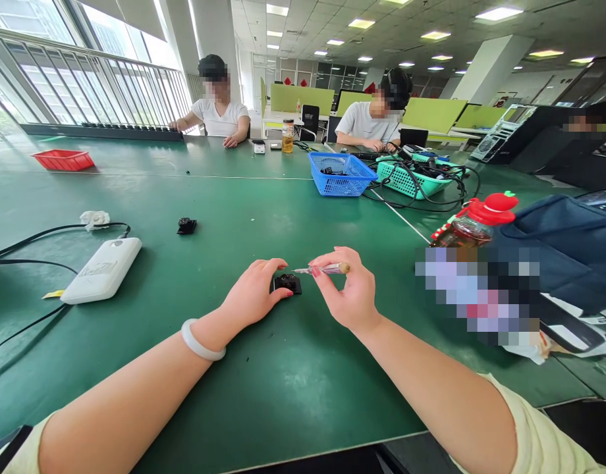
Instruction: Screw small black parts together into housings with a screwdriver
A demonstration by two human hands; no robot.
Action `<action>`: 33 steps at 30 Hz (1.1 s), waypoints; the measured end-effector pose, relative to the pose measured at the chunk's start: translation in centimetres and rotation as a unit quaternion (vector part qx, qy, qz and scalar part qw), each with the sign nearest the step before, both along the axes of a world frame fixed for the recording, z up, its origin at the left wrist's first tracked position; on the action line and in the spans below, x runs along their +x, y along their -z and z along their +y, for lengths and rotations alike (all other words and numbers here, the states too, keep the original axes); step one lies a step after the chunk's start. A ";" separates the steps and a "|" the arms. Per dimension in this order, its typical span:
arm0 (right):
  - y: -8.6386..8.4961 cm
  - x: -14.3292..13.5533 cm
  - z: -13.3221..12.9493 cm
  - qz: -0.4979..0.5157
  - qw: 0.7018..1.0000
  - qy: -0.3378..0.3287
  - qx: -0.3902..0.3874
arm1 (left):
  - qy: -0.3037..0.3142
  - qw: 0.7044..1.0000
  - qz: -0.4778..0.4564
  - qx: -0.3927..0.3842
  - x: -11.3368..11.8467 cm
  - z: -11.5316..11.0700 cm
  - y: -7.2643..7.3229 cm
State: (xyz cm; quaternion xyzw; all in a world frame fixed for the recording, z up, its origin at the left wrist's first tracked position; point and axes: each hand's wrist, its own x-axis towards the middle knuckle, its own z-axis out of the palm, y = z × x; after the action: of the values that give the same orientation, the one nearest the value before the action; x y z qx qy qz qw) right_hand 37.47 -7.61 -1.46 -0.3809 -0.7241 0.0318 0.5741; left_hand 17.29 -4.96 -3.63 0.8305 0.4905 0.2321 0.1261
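Note:
My left hand (253,291) rests on the green table, its thumb and fingers closed around the left side of a small black part (289,284). That part lies flat on the tabletop, and what exactly it is I cannot make out. Between the thumb and fingers of my right hand (351,296) is a small screwdriver (329,268) with a clear, pinkish handle. Its thin metal shaft points left, with the tip just above the black part; whether they touch I cannot tell. A similar small black part (187,226) sits farther off to the left.
A white power bank (103,271) with black cables lies left, near crumpled tissue (94,219). Beyond are a red tray (63,160), a blue basket (340,175) and a green basket (406,179) of cables. A red-lidded bottle (485,217) and dark blue bag (564,243) stand right. Two people sit opposite.

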 end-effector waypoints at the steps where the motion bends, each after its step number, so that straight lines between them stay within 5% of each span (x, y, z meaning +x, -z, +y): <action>1: 0.0 0.0 0.0 -0.011 1.000 -0.008 0.007 | -0.005 1.000 -0.006 -0.004 -0.1 0.1 0.1; 18: -0.2 -0.6 -0.3 -0.099 0.993 -0.055 0.026 | 0.013 0.999 -0.025 -0.021 -0.2 0.3 0.4; 27: 0.5 -1.6 -0.9 -0.292 0.930 -0.186 0.120 | 0.020 1.000 -0.018 -0.006 -0.2 0.2 0.3; 33: -0.1 -0.7 -0.6 -0.100 0.988 -0.099 0.068 | 0.016 1.000 -0.014 -0.013 -0.3 0.3 0.4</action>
State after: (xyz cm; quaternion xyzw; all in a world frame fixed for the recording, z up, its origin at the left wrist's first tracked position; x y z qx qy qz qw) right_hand 36.76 -8.20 -1.32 -0.2681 -0.8125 0.0009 0.5176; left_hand 17.00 -4.67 -4.04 0.8334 0.4779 0.2352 0.1474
